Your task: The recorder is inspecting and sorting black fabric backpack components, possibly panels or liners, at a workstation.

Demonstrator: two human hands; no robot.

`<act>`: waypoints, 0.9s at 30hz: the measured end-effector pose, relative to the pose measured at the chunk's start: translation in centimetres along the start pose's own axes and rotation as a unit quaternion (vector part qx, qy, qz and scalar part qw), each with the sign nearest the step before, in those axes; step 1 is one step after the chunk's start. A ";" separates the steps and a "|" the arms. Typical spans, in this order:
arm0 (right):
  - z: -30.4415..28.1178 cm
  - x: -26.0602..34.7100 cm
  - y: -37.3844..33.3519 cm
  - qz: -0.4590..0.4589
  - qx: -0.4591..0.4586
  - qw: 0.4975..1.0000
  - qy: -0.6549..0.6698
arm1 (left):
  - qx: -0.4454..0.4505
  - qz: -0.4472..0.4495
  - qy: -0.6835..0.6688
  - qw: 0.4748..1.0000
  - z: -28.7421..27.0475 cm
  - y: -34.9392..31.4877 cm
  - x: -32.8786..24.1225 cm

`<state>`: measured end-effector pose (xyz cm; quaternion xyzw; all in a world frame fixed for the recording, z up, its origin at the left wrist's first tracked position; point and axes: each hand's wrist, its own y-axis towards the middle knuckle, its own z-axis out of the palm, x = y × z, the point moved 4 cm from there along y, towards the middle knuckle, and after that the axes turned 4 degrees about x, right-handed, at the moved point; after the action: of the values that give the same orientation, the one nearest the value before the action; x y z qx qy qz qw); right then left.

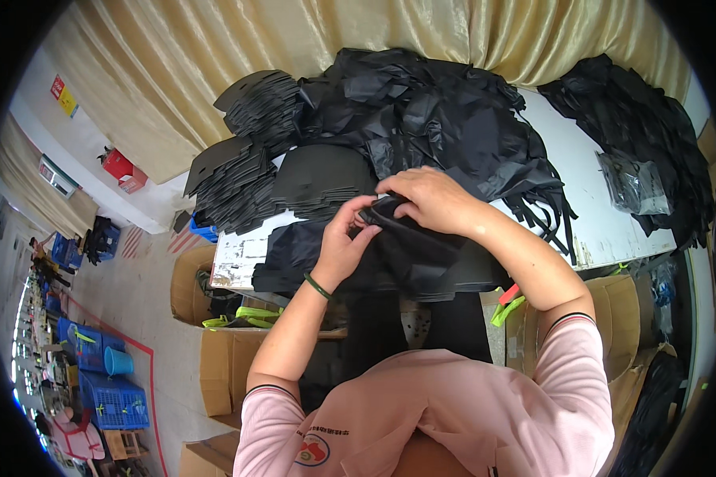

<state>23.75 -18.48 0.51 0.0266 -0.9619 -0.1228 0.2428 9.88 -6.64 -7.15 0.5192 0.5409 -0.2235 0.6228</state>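
A thin, dark fabric piece [422, 253] hangs over the table's near edge, its upper edge gathered between my hands. My left hand [347, 238], a dark green bangle on its wrist, pinches this edge with thumb and fingers. On the other side, my right hand [433, 200] grips the same cloth, its fingers curled over the top. Just beyond my hands lies a stack of flat black panels [322, 175] with rounded tops. More black panels [235, 179] are fanned in stacks to the left.
A large heap of black fabric [429, 111] with loose straps covers the back of the white table [239, 258]. At the right are another dark heap [612, 103] and a clear plastic bag [635, 184]. Cardboard boxes [223, 370] stand below the table on both sides.
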 end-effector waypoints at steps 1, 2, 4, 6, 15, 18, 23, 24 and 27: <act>-0.5 0.5 -0.1 -0.055 -0.035 0.991 -0.121 | 0.019 -0.031 0.078 0.996 -0.3 -0.2 -0.1; -0.9 0.7 -0.3 -0.071 -0.064 0.983 -0.155 | 0.047 -0.081 0.086 0.992 -0.5 -0.3 -0.1; -1.9 1.6 -0.1 -0.079 -0.053 0.978 -0.184 | 0.092 0.016 0.212 0.973 -0.9 0.1 -1.9; -3.1 2.9 0.0 -0.113 -0.057 0.957 -0.260 | 0.155 0.141 0.318 0.925 -0.2 1.0 -3.6; -11.0 6.4 0.3 -0.160 -0.190 0.880 -0.405 | 0.331 -0.191 -0.061 0.922 0.8 3.6 -2.9; -13.5 5.9 -0.7 -0.122 -0.219 0.859 -0.447 | 0.321 -0.164 0.077 0.930 -0.6 4.5 -2.1; -16.7 4.9 -2.2 -0.091 -0.276 0.857 -0.426 | 0.272 -0.159 0.173 0.933 -3.6 4.3 0.5; -17.1 4.5 -2.4 -0.078 -0.283 0.858 -0.423 | 0.253 -0.159 0.220 0.928 -4.6 4.1 0.9; -17.1 3.0 -3.1 -0.059 -0.286 0.868 -0.401 | 0.195 -0.172 0.268 0.928 -7.4 3.1 0.9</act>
<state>29.20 -25.59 15.64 -0.0386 -0.8958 -0.4068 -0.1748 9.47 1.34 -5.77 0.5698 0.7144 -0.2811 0.2931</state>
